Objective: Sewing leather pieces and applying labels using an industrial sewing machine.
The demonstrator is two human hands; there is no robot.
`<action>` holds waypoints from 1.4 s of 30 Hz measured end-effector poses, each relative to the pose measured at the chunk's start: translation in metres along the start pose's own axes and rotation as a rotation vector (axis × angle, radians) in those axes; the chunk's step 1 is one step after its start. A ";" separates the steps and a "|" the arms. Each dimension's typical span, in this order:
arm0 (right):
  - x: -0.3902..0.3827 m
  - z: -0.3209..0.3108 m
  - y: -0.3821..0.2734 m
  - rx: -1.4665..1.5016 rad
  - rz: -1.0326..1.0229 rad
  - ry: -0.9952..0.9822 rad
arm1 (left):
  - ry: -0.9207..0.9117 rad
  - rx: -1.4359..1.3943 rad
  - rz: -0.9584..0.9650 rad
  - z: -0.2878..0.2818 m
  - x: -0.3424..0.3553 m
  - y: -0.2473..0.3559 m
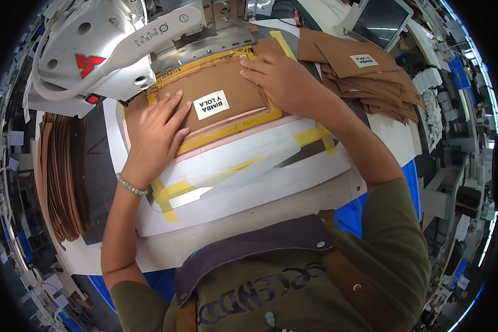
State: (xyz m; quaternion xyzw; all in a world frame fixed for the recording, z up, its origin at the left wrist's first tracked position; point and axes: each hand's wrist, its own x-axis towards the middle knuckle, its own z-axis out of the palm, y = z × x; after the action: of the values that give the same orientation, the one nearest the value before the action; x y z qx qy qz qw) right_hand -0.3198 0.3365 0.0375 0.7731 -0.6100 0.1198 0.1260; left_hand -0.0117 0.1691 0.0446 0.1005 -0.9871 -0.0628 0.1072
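Observation:
A brown flat panel (227,83) with a white printed label sits inside a yellow template frame (205,141) under the head of a white sewing machine (116,50). My left hand (160,127) lies on the panel's left part, fingers spread and slightly bent, wearing a bead bracelet at the wrist. My right hand (282,83) rests at the panel's upper right, fingertips on its edge and fingers apart. Neither hand is wrapped round anything. White sheets (227,177) with yellow tape lie just below the frame.
At the right is a fanned pile of brown pieces (359,72), one with a white label, with a screen (379,22) behind it. A tall stack of brown pieces (61,177) stands at the left. Blue material (351,216) shows below the worktable's edge (265,205). Other workstations line both sides.

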 end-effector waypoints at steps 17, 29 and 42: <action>0.006 -0.008 -0.002 0.056 0.012 -0.047 | -0.002 0.058 -0.027 0.002 0.001 0.004; 0.014 -0.016 0.002 0.092 0.021 -0.119 | 0.033 0.101 -0.072 0.002 0.009 0.012; 0.016 -0.016 0.008 0.105 -0.061 -0.115 | 0.036 0.027 -0.057 0.014 0.048 0.050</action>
State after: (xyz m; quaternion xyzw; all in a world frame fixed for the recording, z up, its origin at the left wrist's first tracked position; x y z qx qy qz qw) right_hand -0.3247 0.3252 0.0588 0.8026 -0.5851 0.1031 0.0536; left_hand -0.0700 0.2087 0.0482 0.1309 -0.9826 -0.0508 0.1217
